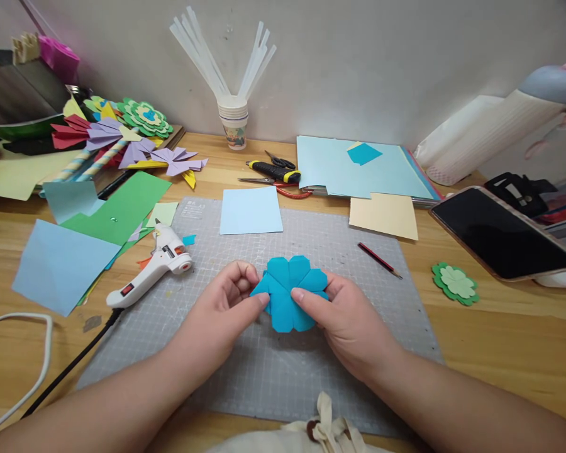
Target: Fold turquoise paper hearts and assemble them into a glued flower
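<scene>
A blue paper flower (287, 299) with rounded petals and crease lines is held above the grey cutting mat (207, 371). My right hand (351, 318) grips its right side, the thumb lying on top near the centre and the fingers underneath. At the left edge, my left hand (229, 299) pinches one petal, which looks folded to a point, between thumb and curled fingers. Beyond the flower, a light blue paper square (251, 211) lies on the mat. A white glue gun (153, 264) rests to the left of my left hand.
A pencil (380, 260) and a green paper flower (455, 283) lie to the right, near a propped phone (504, 233). Scissors and a cutter (273, 171) lie behind the mat, beside stacked paper (363, 176). Paper cups (233, 123) hold glue sticks. Cables cross the left side.
</scene>
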The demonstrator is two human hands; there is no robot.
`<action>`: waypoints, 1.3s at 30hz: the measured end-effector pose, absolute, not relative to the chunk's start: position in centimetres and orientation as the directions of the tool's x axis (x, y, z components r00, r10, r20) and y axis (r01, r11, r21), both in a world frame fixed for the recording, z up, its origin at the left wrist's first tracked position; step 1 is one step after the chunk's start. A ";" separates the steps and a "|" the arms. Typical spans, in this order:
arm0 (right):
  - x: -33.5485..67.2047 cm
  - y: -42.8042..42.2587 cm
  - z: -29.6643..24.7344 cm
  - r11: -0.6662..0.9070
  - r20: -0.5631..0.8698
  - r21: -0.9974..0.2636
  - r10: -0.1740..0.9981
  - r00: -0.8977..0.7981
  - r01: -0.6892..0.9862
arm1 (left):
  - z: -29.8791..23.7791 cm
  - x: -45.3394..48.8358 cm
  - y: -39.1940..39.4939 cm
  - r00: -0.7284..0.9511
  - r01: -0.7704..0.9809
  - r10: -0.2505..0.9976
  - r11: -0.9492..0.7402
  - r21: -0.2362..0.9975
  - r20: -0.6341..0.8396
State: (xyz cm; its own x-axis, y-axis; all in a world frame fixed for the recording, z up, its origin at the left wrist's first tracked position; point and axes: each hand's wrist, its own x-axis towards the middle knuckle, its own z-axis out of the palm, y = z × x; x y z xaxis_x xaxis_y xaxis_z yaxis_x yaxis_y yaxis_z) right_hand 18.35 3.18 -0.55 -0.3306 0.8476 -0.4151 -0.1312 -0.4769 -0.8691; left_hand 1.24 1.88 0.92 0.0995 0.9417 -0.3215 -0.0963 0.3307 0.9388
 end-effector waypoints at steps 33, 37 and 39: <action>18.5 3.3 -0.3 -0.437 -0.378 -0.893 0.857 -0.351 -0.104 | 1.1 0.9 2.0 0.010 0.004 0.950 0.311 0.950 -0.311; 18.5 3.4 -0.4 -0.459 -0.404 -0.883 0.848 -0.344 -0.095 | 0.8 0.6 2.0 0.012 -0.036 0.938 0.346 0.937 -0.346; 18.4 3.5 -0.4 -0.490 -0.429 -0.865 0.834 -0.346 -0.109 | 0.7 0.5 2.0 0.022 -0.088 0.937 0.349 0.933 -0.349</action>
